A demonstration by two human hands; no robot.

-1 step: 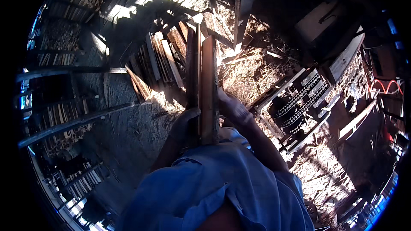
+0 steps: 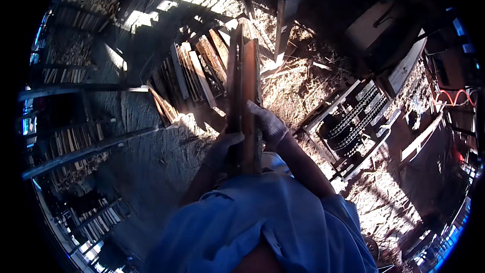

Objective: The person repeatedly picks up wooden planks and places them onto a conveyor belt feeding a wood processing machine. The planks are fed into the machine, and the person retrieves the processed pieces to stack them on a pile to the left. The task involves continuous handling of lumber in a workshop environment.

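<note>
Two long wooden boards are held upright side by side in front of my body, their lower ends close to my blue shirt. The right-hand board (image 2: 249, 86) is reddish brown and catches some light; the left-hand board (image 2: 234, 81) is darker. Gloved, my left hand (image 2: 222, 150) grips the dark board's left side low down, with its thumb across the front. My right hand (image 2: 271, 124), also gloved, wraps the reddish board's right edge a little higher, thumb on its face. The fingers behind the boards are hidden.
Rough boards (image 2: 202, 68) lie in a sunlit pile ahead. A post (image 2: 287, 17) stands beyond them. On the right is a low frame with metal chains (image 2: 356, 119), and an orange hose (image 2: 454, 97) hangs farther off. Rails (image 2: 91, 151) and stacked wood (image 2: 73, 141) occupy the left.
The boards have shifted slightly right and sit closer together. My right hand's thumb now shows on the reddish board's face. My left hand has moved a little right.
</note>
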